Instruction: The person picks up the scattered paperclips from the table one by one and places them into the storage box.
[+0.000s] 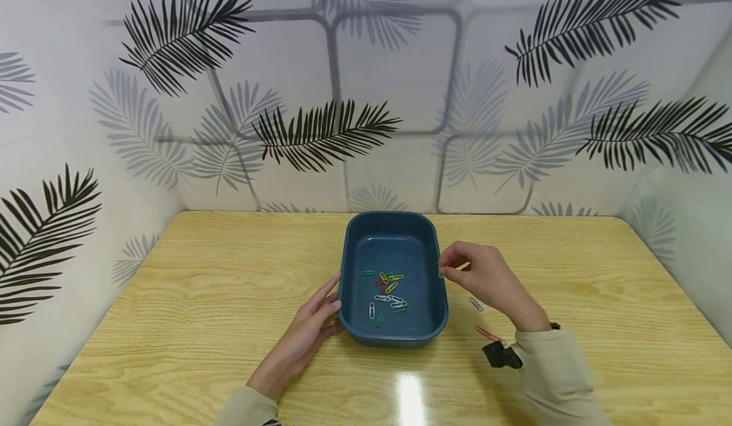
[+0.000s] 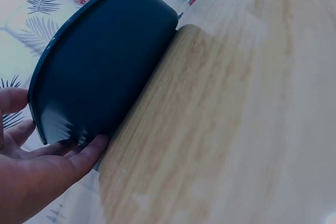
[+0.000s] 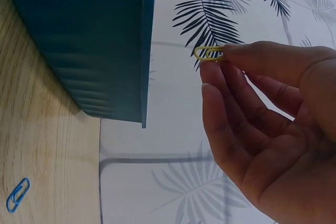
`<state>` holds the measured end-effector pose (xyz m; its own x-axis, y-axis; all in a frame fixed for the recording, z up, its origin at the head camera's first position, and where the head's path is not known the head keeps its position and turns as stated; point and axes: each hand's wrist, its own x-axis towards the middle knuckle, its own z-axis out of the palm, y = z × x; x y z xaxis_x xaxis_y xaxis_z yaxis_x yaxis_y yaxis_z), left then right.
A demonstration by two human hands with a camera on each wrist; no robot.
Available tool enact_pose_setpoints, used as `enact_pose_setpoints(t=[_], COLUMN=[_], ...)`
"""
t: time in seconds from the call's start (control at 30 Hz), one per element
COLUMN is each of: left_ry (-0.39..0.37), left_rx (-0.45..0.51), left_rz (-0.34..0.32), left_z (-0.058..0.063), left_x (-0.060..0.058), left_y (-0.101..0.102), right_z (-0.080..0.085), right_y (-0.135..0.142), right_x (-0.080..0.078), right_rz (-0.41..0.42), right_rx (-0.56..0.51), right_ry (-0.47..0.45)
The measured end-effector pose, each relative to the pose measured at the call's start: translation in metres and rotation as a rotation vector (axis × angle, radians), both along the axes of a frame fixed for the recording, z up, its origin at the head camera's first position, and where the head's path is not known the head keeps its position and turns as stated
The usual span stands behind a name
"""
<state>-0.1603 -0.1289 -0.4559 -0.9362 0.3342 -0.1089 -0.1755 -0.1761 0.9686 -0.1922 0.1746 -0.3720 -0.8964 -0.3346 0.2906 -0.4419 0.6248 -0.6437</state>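
Observation:
A dark blue rectangular bin (image 1: 394, 333) stands on the table, with several green, yellow, red and white paper clips (image 1: 391, 288) scattered over its bottom. Between thumb and fingertips my right hand (image 1: 486, 280) pinches a yellow paper clip (image 3: 209, 53), just off the bin's right rim. My left hand (image 1: 305, 334) rests its extended fingers (image 2: 86, 156) against the bin's left side. On the table below my right hand lie a blue paper clip (image 1: 476, 303) and a red paper clip (image 1: 489, 334).
The light wooden table (image 1: 229, 273) reaches back to a wall (image 1: 394, 82) patterned with dark and grey leaves. A black strap piece (image 1: 502, 355) sits at my right cuff, close to the red clip.

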Motion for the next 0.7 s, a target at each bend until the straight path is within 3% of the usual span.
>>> enact_pose_setpoints(t=[0.7], left_ry=[-0.001], left_rx=[0.000], left_rz=[0.000], left_z=[-0.0005], left_x=[0.0002], left_y=[-0.0005], right_z=[-0.0073], right_y=[-0.0019], right_x=[-0.0024], right_rz=[0.021], right_rx=[0.006], right_ry=[-0.027])
